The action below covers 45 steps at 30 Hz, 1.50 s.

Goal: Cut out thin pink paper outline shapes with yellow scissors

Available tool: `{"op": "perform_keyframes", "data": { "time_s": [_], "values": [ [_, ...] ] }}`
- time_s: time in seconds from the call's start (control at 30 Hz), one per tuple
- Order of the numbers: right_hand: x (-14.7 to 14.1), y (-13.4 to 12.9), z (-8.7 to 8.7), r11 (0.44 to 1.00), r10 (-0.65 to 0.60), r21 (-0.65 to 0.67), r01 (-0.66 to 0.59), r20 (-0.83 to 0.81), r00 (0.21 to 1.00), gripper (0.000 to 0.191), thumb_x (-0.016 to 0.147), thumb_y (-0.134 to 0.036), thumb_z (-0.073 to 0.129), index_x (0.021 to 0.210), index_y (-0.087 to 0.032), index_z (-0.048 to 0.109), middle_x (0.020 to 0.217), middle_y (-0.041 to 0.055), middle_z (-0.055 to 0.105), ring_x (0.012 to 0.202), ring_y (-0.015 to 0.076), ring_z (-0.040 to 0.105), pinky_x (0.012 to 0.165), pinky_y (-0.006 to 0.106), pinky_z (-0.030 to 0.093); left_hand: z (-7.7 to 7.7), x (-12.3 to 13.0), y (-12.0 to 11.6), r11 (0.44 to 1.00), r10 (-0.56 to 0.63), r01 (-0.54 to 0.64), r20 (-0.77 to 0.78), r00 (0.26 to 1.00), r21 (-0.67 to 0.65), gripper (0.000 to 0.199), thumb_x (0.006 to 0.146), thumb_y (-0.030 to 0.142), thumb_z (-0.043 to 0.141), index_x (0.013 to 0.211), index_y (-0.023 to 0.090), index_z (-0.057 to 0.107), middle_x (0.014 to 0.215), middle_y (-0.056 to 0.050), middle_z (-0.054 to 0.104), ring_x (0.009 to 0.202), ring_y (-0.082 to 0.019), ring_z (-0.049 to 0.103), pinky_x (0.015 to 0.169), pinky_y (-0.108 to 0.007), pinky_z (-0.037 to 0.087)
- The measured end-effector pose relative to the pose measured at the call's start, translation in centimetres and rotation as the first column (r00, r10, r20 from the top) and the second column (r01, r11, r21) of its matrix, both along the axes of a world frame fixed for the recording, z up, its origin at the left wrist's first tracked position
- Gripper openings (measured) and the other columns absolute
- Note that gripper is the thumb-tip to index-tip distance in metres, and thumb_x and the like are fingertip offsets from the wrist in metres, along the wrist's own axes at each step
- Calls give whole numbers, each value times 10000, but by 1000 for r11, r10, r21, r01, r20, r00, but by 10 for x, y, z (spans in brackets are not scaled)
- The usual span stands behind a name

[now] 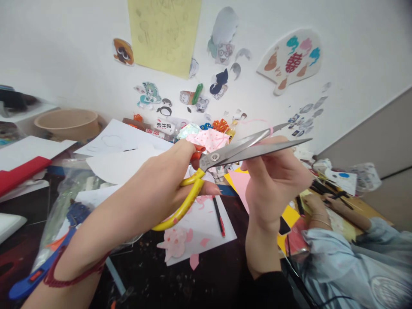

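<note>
My left hand [161, 184] is closed round the yellow handles of a pair of scissors [222, 155]. Their metal blades are spread and point right. My right hand [273, 184] is raised behind the blades, thumb and fingers pinched on a thin pink paper piece. A curl of this pink paper [271, 128] shows at the upper blade; the rest is hidden by blades and fingers. Below lies a white sheet [212, 251] with a pink paper cutout [175, 244], pink scraps [194, 261] and a red-and-black pen [219, 219].
A blue cutter knife [41, 268] lies at lower left, near a clear plastic bag [56, 214]. A round tan container [67, 123] stands behind. White papers [128, 167] lie along the wall. At right, a co-worker's hands [317, 210] are over another work area.
</note>
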State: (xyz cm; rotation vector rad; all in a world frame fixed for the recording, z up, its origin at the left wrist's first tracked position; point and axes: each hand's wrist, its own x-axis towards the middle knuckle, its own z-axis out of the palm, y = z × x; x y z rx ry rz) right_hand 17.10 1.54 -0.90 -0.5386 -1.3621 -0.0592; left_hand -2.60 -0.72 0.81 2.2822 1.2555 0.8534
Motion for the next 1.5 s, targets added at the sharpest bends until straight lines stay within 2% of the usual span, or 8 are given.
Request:
{"op": "perform_keyframes", "data": {
  "time_s": [0.17,0.37,0.6,0.83,1.07,1.27,1.5],
  "values": [
    [1,0,2,1000,-13,15,13,45,999,103,836,-179,748,771,-233,689,674,-10,540,623,153,527,571,340,414,0,0,0,998,8,-7,-21,1000,61,403,897,551,589,816,256,326,722,33,517,538,-140,482,490,-325,381],
    [2,0,2,999,-44,11,43,74,996,148,849,-193,735,742,-251,651,688,-8,540,609,152,506,543,337,399,0,0,-1,1000,6,-5,-29,1000,22,349,920,477,561,822,259,307,706,38,501,540,-141,493,489,-321,390],
    [2,-1,4,998,-52,44,48,87,995,120,846,-168,735,790,-265,693,683,-13,551,613,157,513,561,344,403,-1,1,-1,1000,0,1,-7,1000,21,351,922,474,567,811,260,313,690,43,509,522,-137,505,477,-310,395],
    [4,-8,10,1000,-4,16,2,80,997,143,810,-120,758,746,-238,709,661,-18,537,629,150,514,578,336,393,-1,1,-1,1000,5,-4,-21,1000,22,334,918,427,571,808,260,303,677,46,499,523,-135,502,474,-296,384],
    [10,-2,9,999,42,-22,-41,74,996,46,827,-228,766,834,-244,723,752,-4,602,659,144,541,558,315,440,0,2,-1,1000,21,-21,-30,999,12,329,905,416,559,793,259,293,675,42,496,529,-147,532,479,-316,388],
    [10,-2,6,1000,-19,-21,23,141,990,58,878,-205,703,841,-245,684,766,18,597,678,172,577,567,342,481,0,2,-1,1000,28,-28,-27,999,5,354,895,435,573,788,263,283,650,50,491,529,-160,546,483,-325,386],
    [4,0,3,997,79,-22,-79,16,997,92,841,-149,721,822,-237,703,729,-5,581,686,162,572,588,328,473,-2,2,-1,1000,9,-9,-24,1000,-7,343,920,453,555,803,262,295,696,47,499,560,-160,585,483,-315,413]
  ]
}}
